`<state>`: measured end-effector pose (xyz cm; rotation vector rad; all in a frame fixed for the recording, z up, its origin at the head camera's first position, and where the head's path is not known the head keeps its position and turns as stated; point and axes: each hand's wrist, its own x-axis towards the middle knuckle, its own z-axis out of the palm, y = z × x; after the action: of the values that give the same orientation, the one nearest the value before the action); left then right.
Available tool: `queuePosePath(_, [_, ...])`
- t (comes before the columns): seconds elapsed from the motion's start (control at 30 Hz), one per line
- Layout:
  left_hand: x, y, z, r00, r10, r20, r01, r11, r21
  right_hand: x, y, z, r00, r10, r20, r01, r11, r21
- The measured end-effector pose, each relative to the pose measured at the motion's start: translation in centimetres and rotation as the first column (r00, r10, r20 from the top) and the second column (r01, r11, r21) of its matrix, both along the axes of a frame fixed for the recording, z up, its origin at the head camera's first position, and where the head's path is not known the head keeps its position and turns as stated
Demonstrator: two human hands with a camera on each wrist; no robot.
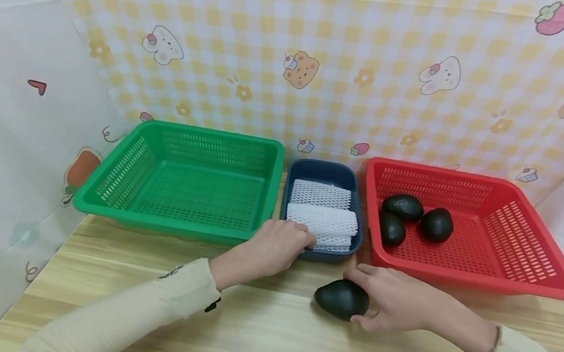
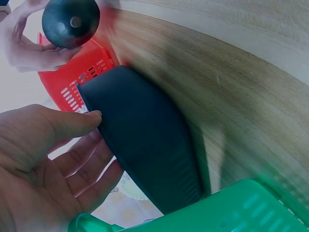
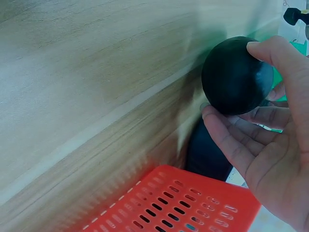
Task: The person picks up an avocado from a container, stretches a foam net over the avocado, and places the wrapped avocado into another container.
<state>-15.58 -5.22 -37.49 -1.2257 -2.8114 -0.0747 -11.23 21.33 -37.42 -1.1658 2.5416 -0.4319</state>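
My right hand (image 1: 398,299) holds a dark avocado (image 1: 342,299) by its blunt end, just above the table, with its narrow end pointing left. In the right wrist view, thumb and fingertips lie around the avocado (image 3: 236,75). My left hand (image 1: 279,243) is at the front left rim of a dark blue tray (image 1: 329,170). White foam net sleeves (image 1: 321,220) lie in that tray, one stretched across the others. The left wrist view shows the thumb against the tray rim and the fairly straight fingers (image 2: 87,154) reaching over it; their tips are hidden behind the rim.
To the left of the tray stands a green basket (image 1: 172,223) with nothing visible inside. A red basket (image 1: 476,280) to the right contains three dark avocados (image 1: 437,224). A patterned cloth hangs behind the wooden table (image 1: 255,344).
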Motion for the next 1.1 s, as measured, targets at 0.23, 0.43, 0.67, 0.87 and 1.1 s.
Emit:
queuePosePath(0.23, [0.0,0.0,0.0,1.0,0.001,-0.004,-0.001,1.0,-0.003,-0.2,-0.1,-0.4,1.0,0.003,-0.001,-0.003,1.0,0.004])
queuePosePath(0.43, [0.0,-0.1,0.0,1.0,-0.007,-0.01,0.007,1.0,0.009,-0.3,-0.1,-0.5,1.0,-0.004,0.007,0.004,1.0,0.01])
queuePosePath(0.67, [0.0,0.0,0.1,1.0,-0.001,0.002,0.001,1.0,0.008,-0.6,-0.3,-0.4,1.0,-0.009,0.029,0.009,1.0,0.015])
queuePosePath(0.87, [-0.1,0.0,0.5,0.998,0.005,0.059,-0.005,1.0,0.004,-0.6,-0.5,0.0,0.999,-0.016,0.032,0.015,0.999,0.028])
queuePosePath(1.1, [-0.2,-0.2,1.4,0.983,0.013,0.183,-0.03,0.996,0.086,-0.5,-0.7,0.1,0.999,-0.024,0.037,0.023,0.999,0.044])
